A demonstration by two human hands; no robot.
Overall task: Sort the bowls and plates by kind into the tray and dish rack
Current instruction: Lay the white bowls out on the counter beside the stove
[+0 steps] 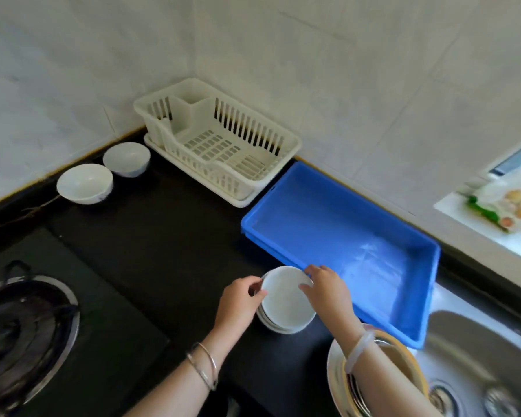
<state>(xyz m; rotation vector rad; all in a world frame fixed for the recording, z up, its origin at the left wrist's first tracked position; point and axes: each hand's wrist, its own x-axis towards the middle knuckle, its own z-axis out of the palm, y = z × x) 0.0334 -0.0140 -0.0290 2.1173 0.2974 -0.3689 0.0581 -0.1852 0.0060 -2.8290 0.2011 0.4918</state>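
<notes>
Black bench (163, 236), tiled corner: dish rack (220, 139) at back, blue tray (337, 236) beside it. Left hand (238, 299) and right hand (328, 291) pinch top plate (285, 299) by its rim, stack (283, 328) just beside tray's near-left corner.
</notes>
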